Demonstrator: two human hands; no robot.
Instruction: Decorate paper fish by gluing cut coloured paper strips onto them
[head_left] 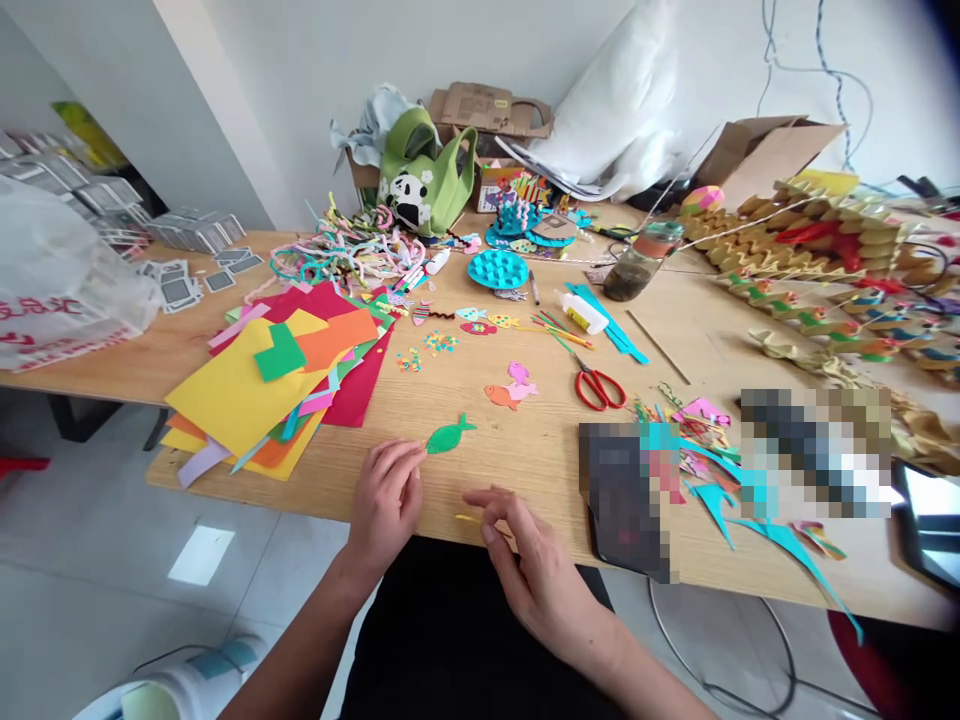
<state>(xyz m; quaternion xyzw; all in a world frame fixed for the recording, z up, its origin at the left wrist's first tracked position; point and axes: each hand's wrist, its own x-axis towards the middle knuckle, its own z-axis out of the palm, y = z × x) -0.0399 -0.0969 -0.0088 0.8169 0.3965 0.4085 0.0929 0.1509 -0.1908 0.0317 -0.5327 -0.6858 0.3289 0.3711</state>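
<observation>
My left hand [386,500] rests near the table's front edge, its fingers pressed together. Their tips are at the nose of a green paper fish [448,437] and seem to pinch it. My right hand [529,555] hovers by the same edge with its fingers loosely bent and apart. Close to those fingertips is a thin yellow strip [468,517], partly hidden by the hand; I see no grip on it. Beyond the green fish, an orange paper fish [500,397] and a pink paper fish [519,374] overlap on the wood.
Coloured paper sheets [240,375] are piled at left. Red-handled scissors [600,388], a glue bottle [583,312] and a glass jar [643,262] stand or lie to the right. A blurred dark object [622,500] and blue paper scraps [712,510] occupy the right front.
</observation>
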